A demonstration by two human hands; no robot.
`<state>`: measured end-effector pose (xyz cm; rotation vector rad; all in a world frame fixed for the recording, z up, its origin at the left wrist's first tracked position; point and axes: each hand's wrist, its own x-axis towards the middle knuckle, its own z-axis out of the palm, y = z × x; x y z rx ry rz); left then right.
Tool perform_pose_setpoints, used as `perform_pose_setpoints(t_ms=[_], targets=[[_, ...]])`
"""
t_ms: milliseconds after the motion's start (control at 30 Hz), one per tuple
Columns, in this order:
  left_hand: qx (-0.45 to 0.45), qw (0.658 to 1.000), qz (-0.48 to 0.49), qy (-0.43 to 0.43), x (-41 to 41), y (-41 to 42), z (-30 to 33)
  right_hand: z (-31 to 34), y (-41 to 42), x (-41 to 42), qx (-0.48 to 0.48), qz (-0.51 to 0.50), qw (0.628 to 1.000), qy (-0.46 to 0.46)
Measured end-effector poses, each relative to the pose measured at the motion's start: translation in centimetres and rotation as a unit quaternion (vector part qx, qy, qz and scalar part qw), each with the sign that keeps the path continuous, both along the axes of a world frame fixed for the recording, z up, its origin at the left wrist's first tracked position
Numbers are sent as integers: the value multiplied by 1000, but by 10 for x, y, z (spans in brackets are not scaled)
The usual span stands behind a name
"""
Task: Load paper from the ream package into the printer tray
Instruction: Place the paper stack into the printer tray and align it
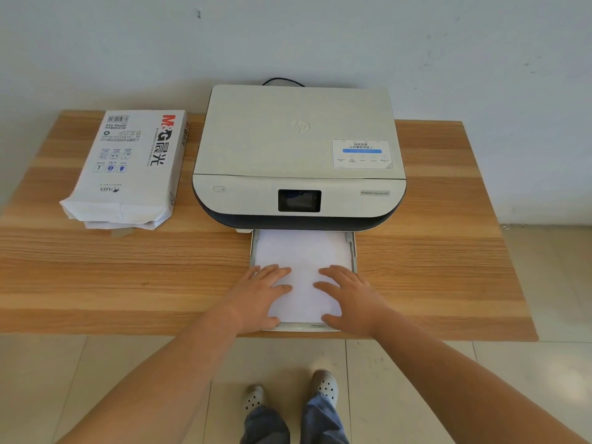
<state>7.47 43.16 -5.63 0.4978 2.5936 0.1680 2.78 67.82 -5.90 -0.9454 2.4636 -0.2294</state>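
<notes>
A white printer [298, 155] with a dark base sits at the back of the wooden table [128, 277]. Its paper tray [354, 251] is pulled out toward me, with a stack of white paper [302, 251] lying in it. My left hand [259, 296] and my right hand [352, 299] rest flat on the near half of the paper, fingers spread, gripping nothing. The white ream package [131, 165] lies on the table to the left of the printer, its near end torn open with sheets showing.
A black cable [282, 81] runs behind the printer against the pale wall. The table's front edge lies just below the tray's near end. Below it are a tiled floor and my feet in grey clogs [325, 386].
</notes>
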Motion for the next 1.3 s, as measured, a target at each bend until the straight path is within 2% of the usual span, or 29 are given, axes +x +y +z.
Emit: perform_pose_setpoints(t_ms=[400, 700, 1033, 1300], targets=[[-36, 998, -50, 15, -6, 6, 1, -5, 0, -2, 20, 40, 999, 21], [11, 1000, -17, -18, -2, 4, 0, -6, 0, 1, 22, 35, 999, 28], [13, 999, 2, -43, -5, 5, 4, -4, 0, -1, 34, 14, 999, 1], [12, 999, 2, -39, -5, 6, 4, -5, -2, 0, 37, 13, 999, 15]])
